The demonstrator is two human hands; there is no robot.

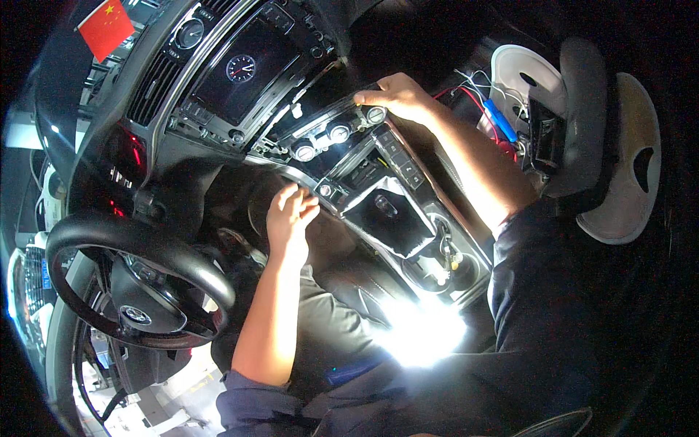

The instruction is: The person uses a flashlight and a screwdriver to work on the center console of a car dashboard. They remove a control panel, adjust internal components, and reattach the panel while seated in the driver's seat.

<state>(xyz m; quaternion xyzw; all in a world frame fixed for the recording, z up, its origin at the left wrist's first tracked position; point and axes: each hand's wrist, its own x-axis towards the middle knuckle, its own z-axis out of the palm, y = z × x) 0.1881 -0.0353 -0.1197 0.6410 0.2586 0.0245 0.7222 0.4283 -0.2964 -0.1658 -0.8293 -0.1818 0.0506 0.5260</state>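
My right hand (393, 98) grips the right end of a loosened climate control panel (328, 131) with round knobs, below the dashboard screen (247, 69). My left hand (291, 218) is raised beside the left edge of the centre console, its fingers apart and curled, near a small round button (325, 189); whether a fingertip touches the trim is unclear. The gear selector opening (389, 211) and button strip (397, 153) lie between my forearms, with exposed parts farther down the console.
The steering wheel (73, 240) is at left, a small red flag (105, 29) at upper left. At right, pale trim pieces (619, 204), a dark padded piece (575, 124) and a blue tool with wires (499, 120) lie in the seat area. A bright light glares low centre.
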